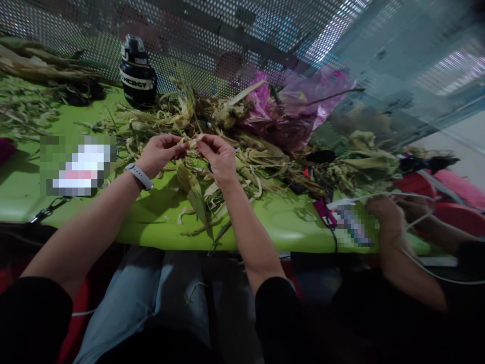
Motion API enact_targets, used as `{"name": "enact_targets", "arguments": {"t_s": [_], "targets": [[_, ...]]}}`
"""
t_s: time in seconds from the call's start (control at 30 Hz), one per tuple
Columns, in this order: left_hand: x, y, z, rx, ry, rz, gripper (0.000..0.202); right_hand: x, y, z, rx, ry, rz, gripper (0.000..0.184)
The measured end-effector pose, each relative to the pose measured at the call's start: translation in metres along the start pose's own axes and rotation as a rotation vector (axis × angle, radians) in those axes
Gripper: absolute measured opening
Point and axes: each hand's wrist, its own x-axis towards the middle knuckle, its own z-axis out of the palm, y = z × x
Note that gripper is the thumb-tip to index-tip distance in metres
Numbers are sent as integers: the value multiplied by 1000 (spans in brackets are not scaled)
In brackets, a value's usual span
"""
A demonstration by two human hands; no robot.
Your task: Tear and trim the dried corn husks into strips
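Over the green table [151, 232], my left hand [163, 151] and my right hand [222, 157] meet at fingertip height, close together. Both pinch a pale, twisted strip of dry corn husk [193, 143] between thumb and fingers; its finer shape is too small to make out. A grey band circles my left wrist. Below the hands lies a broad yellow-green husk leaf [195, 197], pointing toward the table's front edge. Loose husks [261, 156] are heaped behind and to the right of my hands.
A black bottle [138, 76] stands behind, near a perforated metal panel [182, 40]. A pink plastic bag [295, 111] sits among the husks. To the left lies a blurred-out phone-like object [81, 169]. At right, another person's hands [388, 217] work beside a white cable.
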Motion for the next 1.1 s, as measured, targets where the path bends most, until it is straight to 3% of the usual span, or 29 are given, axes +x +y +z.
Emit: {"name": "enact_targets", "arguments": {"t_s": [0.17, 0.33, 0.7, 1.1], "targets": [[-3, 3, 2, 14, -15, -24, 38, -1, -1, 1, -26, 32, -22, 43], [-2, 1, 3, 35, -7, -7, 36, -3, -5, 3, 42, -93, 76, 46], [-1, -3, 5, 56, -42, 42, 34, -3, -7, 0, 74, -84, 213, 38], [-1, 0, 5, 73, -37, 48, 27, 0, 6, -6, -53, -112, 53, 50]]}}
